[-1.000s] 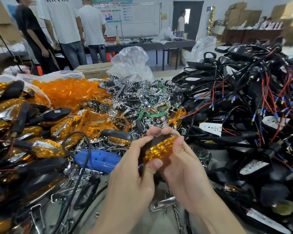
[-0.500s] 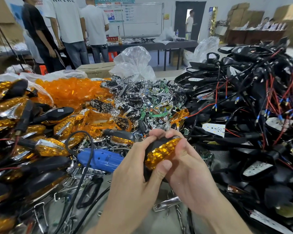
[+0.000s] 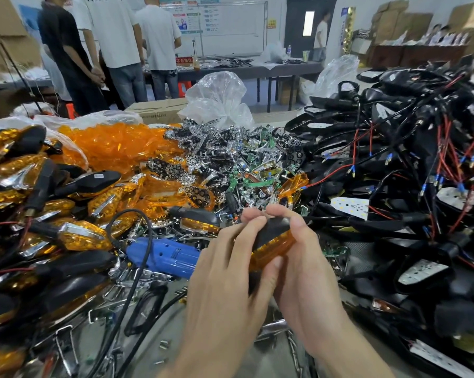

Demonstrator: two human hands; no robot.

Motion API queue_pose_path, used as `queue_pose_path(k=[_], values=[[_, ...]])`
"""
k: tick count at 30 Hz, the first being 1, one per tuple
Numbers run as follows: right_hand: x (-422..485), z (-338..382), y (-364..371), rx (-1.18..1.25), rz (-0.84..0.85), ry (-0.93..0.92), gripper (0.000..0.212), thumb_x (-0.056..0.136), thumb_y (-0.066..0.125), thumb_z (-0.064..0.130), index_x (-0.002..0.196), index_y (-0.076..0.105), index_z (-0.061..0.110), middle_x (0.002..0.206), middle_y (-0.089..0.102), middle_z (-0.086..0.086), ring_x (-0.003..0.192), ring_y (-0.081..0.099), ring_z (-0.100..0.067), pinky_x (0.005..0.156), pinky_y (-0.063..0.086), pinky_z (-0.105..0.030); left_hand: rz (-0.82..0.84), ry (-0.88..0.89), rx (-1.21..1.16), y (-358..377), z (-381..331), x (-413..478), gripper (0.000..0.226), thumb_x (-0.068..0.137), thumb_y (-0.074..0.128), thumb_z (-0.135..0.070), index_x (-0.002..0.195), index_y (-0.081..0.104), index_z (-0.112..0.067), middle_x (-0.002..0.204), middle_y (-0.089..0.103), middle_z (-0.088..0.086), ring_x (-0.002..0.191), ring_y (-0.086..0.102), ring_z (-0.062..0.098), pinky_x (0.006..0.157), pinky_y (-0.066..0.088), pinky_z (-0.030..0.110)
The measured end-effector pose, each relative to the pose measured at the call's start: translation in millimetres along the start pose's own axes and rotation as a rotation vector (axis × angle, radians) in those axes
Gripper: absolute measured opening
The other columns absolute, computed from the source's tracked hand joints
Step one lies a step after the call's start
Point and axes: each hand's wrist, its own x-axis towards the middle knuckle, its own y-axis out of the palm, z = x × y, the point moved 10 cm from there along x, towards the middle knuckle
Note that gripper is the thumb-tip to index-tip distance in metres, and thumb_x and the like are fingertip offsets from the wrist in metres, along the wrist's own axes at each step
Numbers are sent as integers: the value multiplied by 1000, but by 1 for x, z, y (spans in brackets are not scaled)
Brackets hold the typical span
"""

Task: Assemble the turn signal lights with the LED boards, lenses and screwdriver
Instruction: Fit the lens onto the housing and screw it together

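Left hand (image 3: 230,271) and right hand (image 3: 304,268) both curl fingers around one black-bodied turn signal with amber ribbed lens (image 3: 274,242), held just above the bench centre, thumbs on the lens; blue plastic electric screwdriver (image 3: 162,255) lies just left; loose orange lens pile (image 3: 116,148) and chrome LED-board heap (image 3: 230,156) behind.

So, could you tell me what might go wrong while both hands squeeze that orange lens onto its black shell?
The lens may seat crooked on the black shell, since the left hand and right hand hide much of the seam. The blue screwdriver lies among parts, so its cord could snag when lifted.
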Motion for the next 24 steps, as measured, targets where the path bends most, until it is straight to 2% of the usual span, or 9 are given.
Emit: queue_pose_path(k=[3,5,8,10,13,15,17,20,24], values=[[2,-2,-6,-86,-53,-27,30,90,45,44,95,71,31,121,74,-7,119,67,-26,105,50,-52,10,-3,20,1,-2,2,48,96,43,-52,141,41,-35,131,49,-16,112,57,9,81,50,26],[3,-3,-7,-119,-64,-37,30,91,45,46,94,71,32,120,75,-7,119,68,-26,108,47,-54,16,-10,38,2,-3,3,47,96,41,-54,140,42,-36,130,50,-16,112,57,9,81,51,28],[3,-9,-8,-125,-75,-23,30,89,48,47,100,69,28,119,75,-10,115,68,-33,106,50,-54,11,-31,29,-2,-1,4,48,97,34,-62,138,42,-39,127,50,-17,112,56,8,81,51,29],[2,-10,-5,-100,-61,-5,31,89,49,47,102,68,26,120,74,-12,115,67,-35,101,54,-49,15,-33,25,-3,-1,4,47,98,32,-62,138,42,-39,126,50,-17,112,55,8,84,51,29],[0,-6,4,12,-8,16,34,90,47,42,109,63,19,123,72,-14,114,70,-29,90,60,-35,33,-8,33,-5,-4,4,47,100,33,-59,140,40,-36,129,49,-15,114,53,9,87,46,29],[-2,-4,6,60,-2,33,33,90,50,40,109,63,17,122,73,-14,109,71,-27,84,60,-32,55,1,18,-3,-5,2,47,101,34,-55,143,38,-34,133,48,-16,117,51,8,90,41,27],[-3,-2,5,73,-12,39,22,91,59,37,102,66,20,113,74,-10,96,71,-24,77,61,-31,74,-11,-28,-2,-3,1,50,102,35,-53,145,38,-28,137,48,-17,118,50,7,92,39,27],[-3,2,4,124,-18,25,30,86,50,37,102,62,14,115,74,-14,98,71,-26,78,61,-33,97,4,-26,-1,-4,0,47,103,36,-49,143,40,-26,139,51,-15,117,50,8,93,39,28],[-3,0,6,159,-1,40,30,88,47,37,103,57,12,120,73,-17,102,71,-28,81,61,-33,82,11,-7,-2,-5,1,44,103,35,-48,141,43,-26,139,53,-15,111,52,10,89,39,28]])
